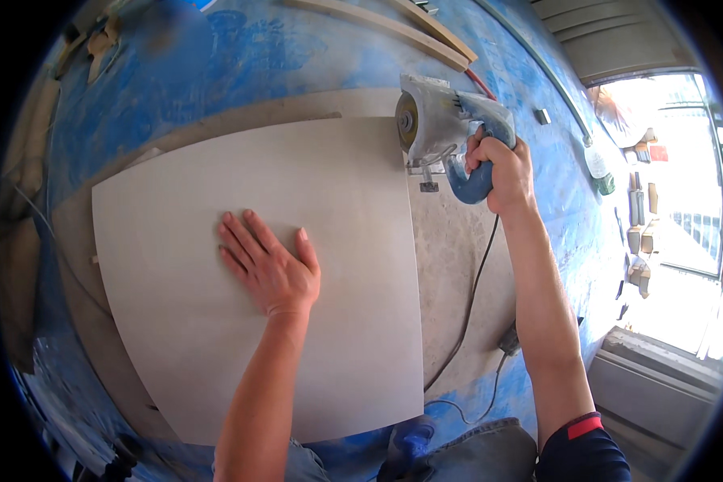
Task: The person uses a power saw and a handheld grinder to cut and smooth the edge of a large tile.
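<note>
A large pale tile (353, 321) lies flat in front of me. My left hand (273, 263) rests on its middle, palm down, with the fingers spread. At the tile's far right corner is a circular saw (438, 120) with a blue handle and a dusty metal guard. My right hand (498, 165) is wrapped round the saw's handle. The round blade (408, 120) faces the tile's far right corner; whether it touches the tile or spins I cannot tell.
A black cord (475, 289) runs from the saw to a dark plug joint (509, 341). Wooden strips (386, 30) lie on the blue dusty floor (241, 64) at the back. Under the tile is a grey slab (466, 265). On the right, a bright doorway (683, 201) has several stacked pieces beside it.
</note>
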A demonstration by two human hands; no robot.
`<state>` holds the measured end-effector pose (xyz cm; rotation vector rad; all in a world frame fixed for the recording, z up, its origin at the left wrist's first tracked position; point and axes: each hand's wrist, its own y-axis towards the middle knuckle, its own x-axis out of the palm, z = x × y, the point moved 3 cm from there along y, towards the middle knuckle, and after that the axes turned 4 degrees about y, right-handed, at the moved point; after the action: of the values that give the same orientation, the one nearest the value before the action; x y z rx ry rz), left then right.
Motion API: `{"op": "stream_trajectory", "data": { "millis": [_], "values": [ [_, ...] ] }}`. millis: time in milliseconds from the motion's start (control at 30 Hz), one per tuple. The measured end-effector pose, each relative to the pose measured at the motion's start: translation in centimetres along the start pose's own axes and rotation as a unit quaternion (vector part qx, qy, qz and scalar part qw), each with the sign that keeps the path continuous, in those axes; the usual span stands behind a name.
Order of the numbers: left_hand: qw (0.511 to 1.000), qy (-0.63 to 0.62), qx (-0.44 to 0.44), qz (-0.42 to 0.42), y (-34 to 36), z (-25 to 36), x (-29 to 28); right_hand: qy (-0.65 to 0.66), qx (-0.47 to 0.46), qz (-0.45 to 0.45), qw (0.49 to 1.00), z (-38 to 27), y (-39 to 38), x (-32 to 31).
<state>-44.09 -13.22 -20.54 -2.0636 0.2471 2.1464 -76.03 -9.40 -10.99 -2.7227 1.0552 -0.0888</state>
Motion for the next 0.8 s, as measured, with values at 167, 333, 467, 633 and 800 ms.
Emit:
{"op": "stream_trajectory", "data": {
  "millis": [167,333,467,633,800],
  "values": [
    [1.0,0.006,0.001,-0.003,-0.07,0.06,-0.21,0.006,0.004,0.001,1.0,0.12,-0.26,-0.35],
    [1.0,0.01,0.0,-0.006,0.12,0.13,-0.24,0.005,0.006,0.003,1.0,-0.15,-0.52,-0.41],
    [1.0,0.012,0.0,-0.008,0.29,0.09,-0.31,0.004,0.012,0.001,1.0,-0.14,-0.62,-0.48],
    [1.0,0.009,0.003,-0.006,0.39,0.2,-0.36,-0.001,0.018,0.005,1.0,-0.03,-0.76,-0.68],
    [1.0,0.008,0.001,-0.005,0.55,0.26,-0.47,0.001,0.024,0.008,1.0,-0.11,-0.97,-0.94]
  ]
}}
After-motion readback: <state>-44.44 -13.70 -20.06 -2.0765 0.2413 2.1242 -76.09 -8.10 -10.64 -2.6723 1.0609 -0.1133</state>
